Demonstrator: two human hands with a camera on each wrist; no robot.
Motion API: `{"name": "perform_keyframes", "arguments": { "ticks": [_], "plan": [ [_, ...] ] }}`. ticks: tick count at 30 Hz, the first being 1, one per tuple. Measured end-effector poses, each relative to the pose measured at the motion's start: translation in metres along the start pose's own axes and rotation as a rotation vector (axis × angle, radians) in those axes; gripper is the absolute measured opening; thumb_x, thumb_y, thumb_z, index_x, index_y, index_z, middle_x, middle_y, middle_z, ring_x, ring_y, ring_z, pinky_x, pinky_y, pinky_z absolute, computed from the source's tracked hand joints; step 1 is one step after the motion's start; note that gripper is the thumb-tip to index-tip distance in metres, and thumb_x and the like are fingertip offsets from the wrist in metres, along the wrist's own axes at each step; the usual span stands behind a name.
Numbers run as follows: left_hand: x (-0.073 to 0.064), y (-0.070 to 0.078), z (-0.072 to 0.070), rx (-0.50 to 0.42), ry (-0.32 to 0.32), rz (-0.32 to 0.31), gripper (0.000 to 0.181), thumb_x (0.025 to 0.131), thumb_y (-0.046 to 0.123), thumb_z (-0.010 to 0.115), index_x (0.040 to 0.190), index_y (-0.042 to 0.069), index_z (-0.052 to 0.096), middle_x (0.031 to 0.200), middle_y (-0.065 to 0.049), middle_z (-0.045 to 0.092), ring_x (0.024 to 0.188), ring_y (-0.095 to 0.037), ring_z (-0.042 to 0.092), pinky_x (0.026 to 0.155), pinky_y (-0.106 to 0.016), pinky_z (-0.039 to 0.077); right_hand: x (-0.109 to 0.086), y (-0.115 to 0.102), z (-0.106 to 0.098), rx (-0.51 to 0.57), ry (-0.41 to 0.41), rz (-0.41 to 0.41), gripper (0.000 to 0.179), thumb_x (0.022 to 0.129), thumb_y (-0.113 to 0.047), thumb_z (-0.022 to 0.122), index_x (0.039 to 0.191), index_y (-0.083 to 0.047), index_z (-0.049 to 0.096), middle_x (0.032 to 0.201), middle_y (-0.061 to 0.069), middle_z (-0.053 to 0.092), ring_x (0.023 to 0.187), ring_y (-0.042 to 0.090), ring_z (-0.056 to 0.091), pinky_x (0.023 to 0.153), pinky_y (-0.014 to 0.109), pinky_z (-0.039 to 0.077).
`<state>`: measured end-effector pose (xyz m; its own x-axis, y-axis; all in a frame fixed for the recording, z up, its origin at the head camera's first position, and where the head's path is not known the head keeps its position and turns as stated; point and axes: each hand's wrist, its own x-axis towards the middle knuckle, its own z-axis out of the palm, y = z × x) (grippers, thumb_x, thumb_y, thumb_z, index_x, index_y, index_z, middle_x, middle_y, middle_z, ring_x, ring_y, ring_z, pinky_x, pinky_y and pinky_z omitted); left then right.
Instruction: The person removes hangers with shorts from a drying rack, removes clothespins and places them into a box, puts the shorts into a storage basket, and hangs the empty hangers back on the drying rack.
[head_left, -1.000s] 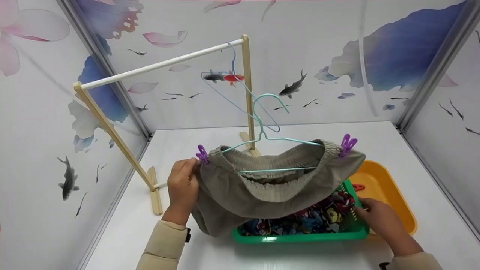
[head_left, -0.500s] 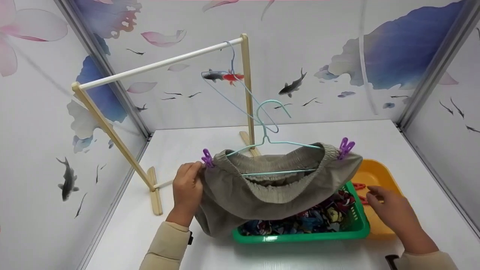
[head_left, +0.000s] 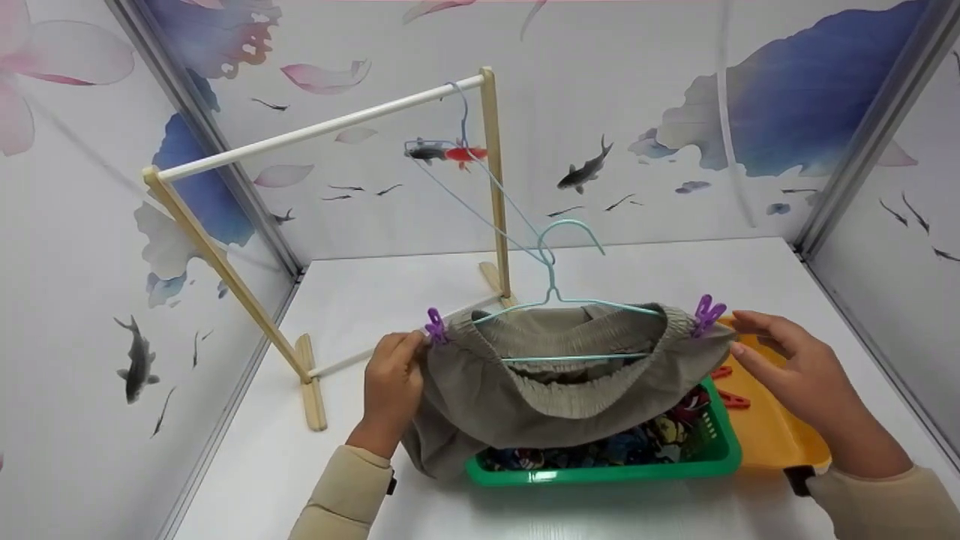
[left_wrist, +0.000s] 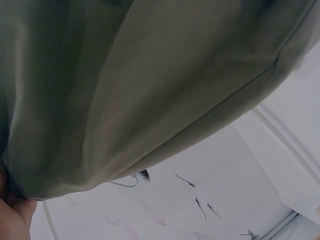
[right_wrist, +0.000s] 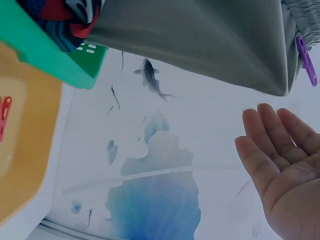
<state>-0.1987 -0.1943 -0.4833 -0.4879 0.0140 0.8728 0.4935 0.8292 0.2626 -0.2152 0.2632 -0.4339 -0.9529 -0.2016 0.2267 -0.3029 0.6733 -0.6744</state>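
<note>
Grey-green elastic-waist pants (head_left: 555,431) hang on a mint wire hanger (head_left: 553,277), whose hook points up. One purple clothespin (head_left: 436,327) clips the waistband at the left, and another purple clothespin (head_left: 706,316) at the right. My left hand (head_left: 394,379) pinches the cloth just beside the left clothespin; in the left wrist view most of that hand (left_wrist: 16,217) is hidden by the pants. At the right end, my right hand (head_left: 806,371) is held with fingers spread around the cloth's corner. The right wrist view shows its fingers (right_wrist: 270,127) extended, slightly apart from the fabric.
Under the pants stands a green basket (head_left: 600,475) of patterned cloth. A yellow tray (head_left: 787,442) with red clothespins (head_left: 733,400) is at its right. Behind on the left, a wooden rack (head_left: 225,262) has a white rail (head_left: 322,129) with a blue hanger (head_left: 504,191) on it.
The pants and hanger have shifted right and lower, with my left hand moving along. My right hand has gone from the basket's right edge, over the tray, up to the right clothespin.
</note>
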Motion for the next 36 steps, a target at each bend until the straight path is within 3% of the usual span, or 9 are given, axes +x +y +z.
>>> {"name": "perform_keyframes", "arguments": {
  "ticks": [3, 7, 9, 12, 16, 20, 25, 32, 36],
  "plan": [
    [-0.001, 0.000, 0.000, -0.015, -0.027, 0.010, 0.027, 0.071, -0.024, 0.061, 0.087, -0.005, 0.068, 0.081, -0.011, 0.061, 0.077, -0.023, 0.061, 0.065, -0.033, 0.054, 0.008, -0.003, 0.001, -0.008, -0.083, 0.002, 0.055, 0.097, -0.028, 0.059, 0.140, 0.003, 0.043, 0.129, 0.026, 0.054, 0.121, 0.044, 0.047, 0.103, 0.021, 0.039],
    [-0.002, 0.000, 0.000, -0.037, -0.065, 0.021, 0.023, 0.072, -0.020, 0.066, 0.088, -0.003, 0.068, 0.082, -0.011, 0.062, 0.077, -0.023, 0.061, 0.066, -0.033, 0.054, 0.016, -0.004, 0.003, -0.017, -0.144, 0.021, 0.056, 0.097, -0.029, 0.060, 0.139, 0.006, 0.043, 0.128, 0.029, 0.053, 0.122, 0.053, 0.045, 0.096, 0.060, 0.040],
    [-0.003, 0.001, 0.001, -0.043, -0.078, 0.024, 0.018, 0.075, -0.016, 0.068, 0.088, -0.003, 0.068, 0.082, -0.012, 0.062, 0.077, -0.023, 0.061, 0.067, -0.033, 0.054, 0.018, -0.004, 0.004, -0.025, -0.150, 0.018, 0.055, 0.097, -0.028, 0.060, 0.137, 0.006, 0.046, 0.128, 0.029, 0.054, 0.121, 0.051, 0.047, 0.094, 0.051, 0.046],
    [-0.004, 0.000, 0.002, -0.049, -0.088, 0.020, 0.016, 0.077, -0.014, 0.068, 0.088, -0.003, 0.069, 0.082, -0.012, 0.062, 0.078, -0.023, 0.062, 0.067, -0.032, 0.054, 0.020, -0.006, 0.004, -0.007, -0.148, 0.011, 0.052, 0.097, -0.027, 0.060, 0.136, 0.006, 0.047, 0.125, 0.028, 0.056, 0.116, 0.049, 0.052, 0.087, 0.024, 0.052],
    [-0.004, 0.000, 0.002, -0.037, -0.098, 0.001, 0.015, 0.078, -0.013, 0.069, 0.089, -0.002, 0.069, 0.084, -0.011, 0.063, 0.078, -0.023, 0.061, 0.067, -0.033, 0.054, 0.022, -0.008, 0.004, 0.042, -0.128, 0.000, 0.048, 0.097, -0.023, 0.059, 0.134, 0.006, 0.050, 0.113, 0.024, 0.060, 0.098, 0.013, 0.062, 0.076, 0.004, 0.043],
    [-0.004, 0.003, 0.000, -0.012, -0.119, -0.026, 0.013, 0.081, -0.010, 0.068, 0.090, -0.002, 0.070, 0.084, -0.010, 0.062, 0.078, -0.023, 0.061, 0.066, -0.034, 0.054, 0.025, -0.009, 0.004, 0.089, -0.120, 0.004, 0.045, 0.098, -0.022, 0.059, 0.133, 0.005, 0.052, 0.112, 0.022, 0.061, 0.085, -0.012, 0.052, 0.074, 0.005, 0.045],
    [-0.002, 0.007, -0.003, -0.027, -0.152, -0.087, 0.013, 0.081, -0.010, 0.067, 0.088, 0.000, 0.070, 0.083, -0.008, 0.062, 0.076, -0.020, 0.060, 0.064, -0.034, 0.053, 0.028, -0.011, 0.000, 0.141, -0.140, 0.048, 0.046, 0.098, -0.024, 0.058, 0.134, 0.003, 0.052, 0.117, 0.016, 0.061, 0.088, -0.008, 0.055, 0.076, 0.006, 0.046],
    [-0.001, 0.010, -0.008, -0.052, -0.229, -0.179, 0.012, 0.086, -0.005, 0.062, 0.089, 0.003, 0.071, 0.082, -0.006, 0.062, 0.072, -0.016, 0.057, 0.061, -0.032, 0.051, 0.031, -0.014, -0.003, 0.180, -0.169, 0.089, 0.046, 0.098, -0.030, 0.057, 0.131, 0.002, 0.054, 0.105, -0.017, 0.061, 0.091, -0.006, 0.056, 0.079, 0.006, 0.045],
    [0.000, 0.010, -0.010, -0.066, -0.259, -0.224, 0.013, 0.086, -0.004, 0.061, 0.090, 0.002, 0.072, 0.083, -0.006, 0.064, 0.073, -0.016, 0.059, 0.062, -0.032, 0.052, 0.034, -0.014, -0.004, 0.201, -0.186, 0.098, 0.044, 0.099, -0.030, 0.056, 0.129, 0.002, 0.055, 0.103, -0.018, 0.063, 0.093, -0.006, 0.056, 0.081, 0.006, 0.043]
  ]
}}
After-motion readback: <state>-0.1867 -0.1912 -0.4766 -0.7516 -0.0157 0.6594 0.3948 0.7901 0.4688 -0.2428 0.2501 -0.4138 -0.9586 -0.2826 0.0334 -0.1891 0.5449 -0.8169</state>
